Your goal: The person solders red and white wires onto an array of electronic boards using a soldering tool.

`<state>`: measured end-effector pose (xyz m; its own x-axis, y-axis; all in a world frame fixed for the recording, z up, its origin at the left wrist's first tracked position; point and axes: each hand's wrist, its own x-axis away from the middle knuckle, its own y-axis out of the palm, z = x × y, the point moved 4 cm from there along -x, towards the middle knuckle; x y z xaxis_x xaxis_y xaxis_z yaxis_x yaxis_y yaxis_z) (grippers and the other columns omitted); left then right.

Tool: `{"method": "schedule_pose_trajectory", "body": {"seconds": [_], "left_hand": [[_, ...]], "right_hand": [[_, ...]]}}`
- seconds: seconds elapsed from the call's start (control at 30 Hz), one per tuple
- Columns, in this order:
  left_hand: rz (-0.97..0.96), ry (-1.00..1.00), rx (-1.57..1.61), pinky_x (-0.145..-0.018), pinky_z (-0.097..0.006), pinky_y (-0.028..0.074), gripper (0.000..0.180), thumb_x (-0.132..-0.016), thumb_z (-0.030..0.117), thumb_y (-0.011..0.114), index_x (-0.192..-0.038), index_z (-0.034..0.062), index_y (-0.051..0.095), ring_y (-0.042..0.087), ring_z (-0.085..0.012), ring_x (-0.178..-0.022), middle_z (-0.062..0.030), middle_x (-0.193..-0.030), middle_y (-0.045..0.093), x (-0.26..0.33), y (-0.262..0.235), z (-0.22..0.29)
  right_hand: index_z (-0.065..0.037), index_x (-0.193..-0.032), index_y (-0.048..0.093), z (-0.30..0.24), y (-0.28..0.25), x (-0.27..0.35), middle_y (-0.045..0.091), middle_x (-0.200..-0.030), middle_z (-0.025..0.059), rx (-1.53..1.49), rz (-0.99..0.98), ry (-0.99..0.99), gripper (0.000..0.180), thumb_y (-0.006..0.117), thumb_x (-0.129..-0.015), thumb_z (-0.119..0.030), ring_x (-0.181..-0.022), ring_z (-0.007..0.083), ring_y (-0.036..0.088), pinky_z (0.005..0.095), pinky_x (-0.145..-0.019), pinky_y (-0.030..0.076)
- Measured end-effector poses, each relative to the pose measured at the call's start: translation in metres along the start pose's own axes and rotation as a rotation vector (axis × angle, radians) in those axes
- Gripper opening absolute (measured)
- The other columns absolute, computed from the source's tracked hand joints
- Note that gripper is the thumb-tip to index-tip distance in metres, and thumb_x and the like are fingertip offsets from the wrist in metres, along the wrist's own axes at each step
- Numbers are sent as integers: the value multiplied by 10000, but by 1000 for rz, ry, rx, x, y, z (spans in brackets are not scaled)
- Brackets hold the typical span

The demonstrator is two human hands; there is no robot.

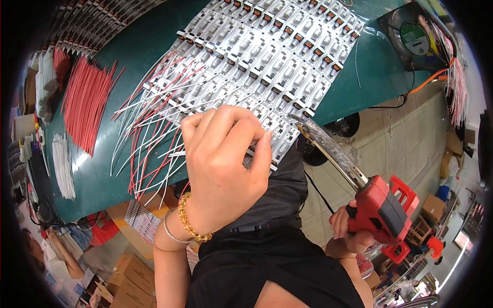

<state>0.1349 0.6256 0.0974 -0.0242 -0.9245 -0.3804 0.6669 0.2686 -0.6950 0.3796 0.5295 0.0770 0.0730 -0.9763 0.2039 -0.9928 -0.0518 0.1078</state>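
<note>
A large panel of silvery circuit boards [277, 56] with rows of small components lies slanted on the green table. My left hand [223, 154] is over its near end, thumb and forefinger pinched together close to the boards. A few white wires [177, 153] run in under its curled fingers; the exact pinch point is hidden. Loose red and white wires [154, 123] fan out leftward from the panel's left side. My right hand [352, 231] is wrapped around the handle of a red soldering gun [380, 210]. Its long metal tip points up-left, close to the panel's right near edge.
A bundle of red wires [88, 105] and a smaller white bundle [63, 167] lie on the green table [138, 46] at left. More boards [97, 23] are stacked at far left. A black fan [413, 36] stands at far right with an orange cable [429, 82]. Cardboard boxes [131, 280] stand below.
</note>
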Motion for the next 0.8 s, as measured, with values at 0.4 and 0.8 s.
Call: {"method": "schedule_pose_trajectory", "body": {"seconds": [0.4,0.8], "left_hand": [[-31,8,-9,-739,-350,329,143,-697,29,704,-706,76,569,525,-208,-695,-22,-766,547,-3,-2,0],[-114,-33,31,-755,-359,349,121,-712,53,730,-780,69,631,529,-227,-712,-28,-739,544,-4,-7,0]], "right_hand": [[102,-1142,519,-1,0,0,521,-555,43,-276,86,26,825,873,-629,-439,-446,147,491,270,-433,358],[67,-1226,456,-7,4,-4,443,-494,-30,-13,-8,-15,880,620,-776,-671,-390,116,451,261,-469,405]]}}
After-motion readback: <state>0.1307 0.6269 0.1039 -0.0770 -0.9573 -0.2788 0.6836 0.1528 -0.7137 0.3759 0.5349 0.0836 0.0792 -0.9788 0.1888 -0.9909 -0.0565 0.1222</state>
